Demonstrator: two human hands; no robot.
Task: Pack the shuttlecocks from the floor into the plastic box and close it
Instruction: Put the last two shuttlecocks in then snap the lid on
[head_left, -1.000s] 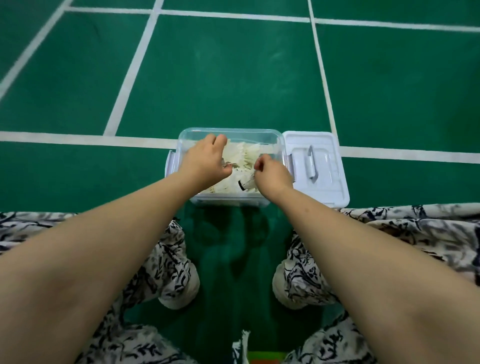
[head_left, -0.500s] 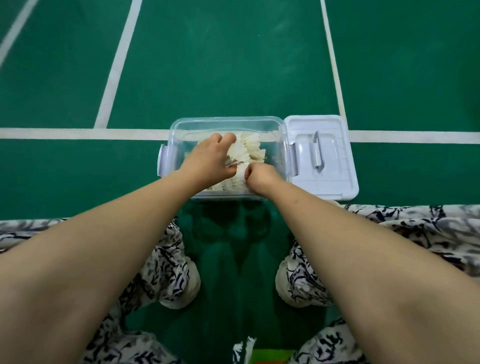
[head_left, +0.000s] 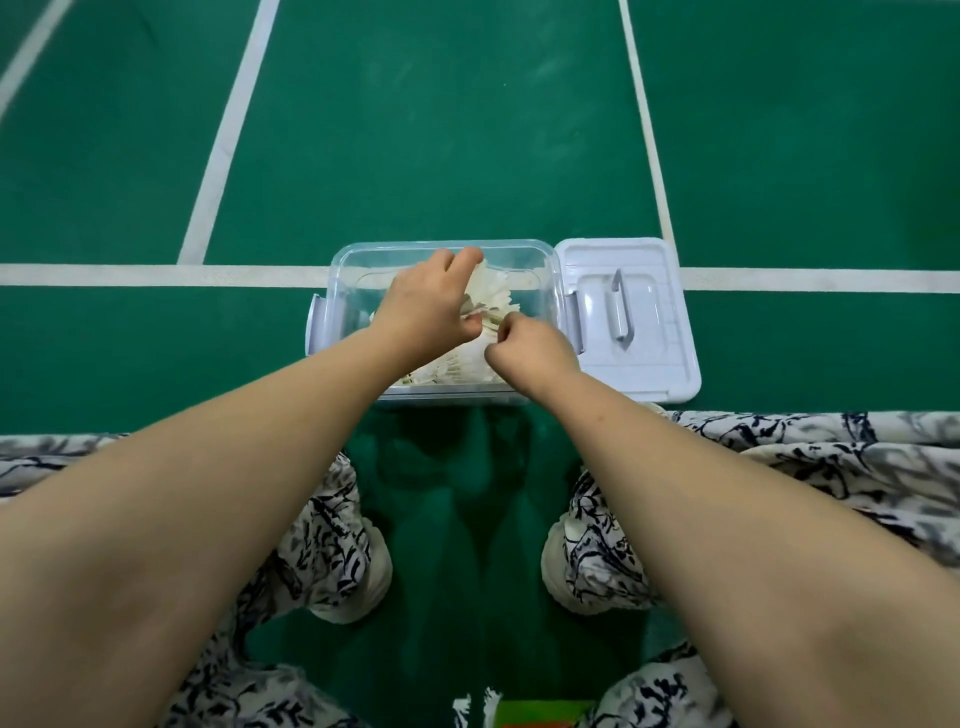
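A clear plastic box (head_left: 540, 270) stands open on the green floor in front of me. White shuttlecocks (head_left: 493, 299) lie stacked inside it. My left hand (head_left: 426, 306) reaches into the box and grips the shuttlecocks, fingers curled over them. My right hand (head_left: 530, 348) sits at the box's near right side and pinches the shuttlecocks beside the left thumb. The white lid (head_left: 623, 317) with its handle lies flat on the floor, touching the box's right side.
White court lines (head_left: 156, 274) cross the green floor behind and beside the box. My knees in patterned trousers (head_left: 831, 457) and my shoes (head_left: 561, 566) flank the floor just below the box.
My right hand has moved left toward my left hand inside the box. The black-tipped shuttlecock it held a second ago is no longer visible. The view shifted slightly.
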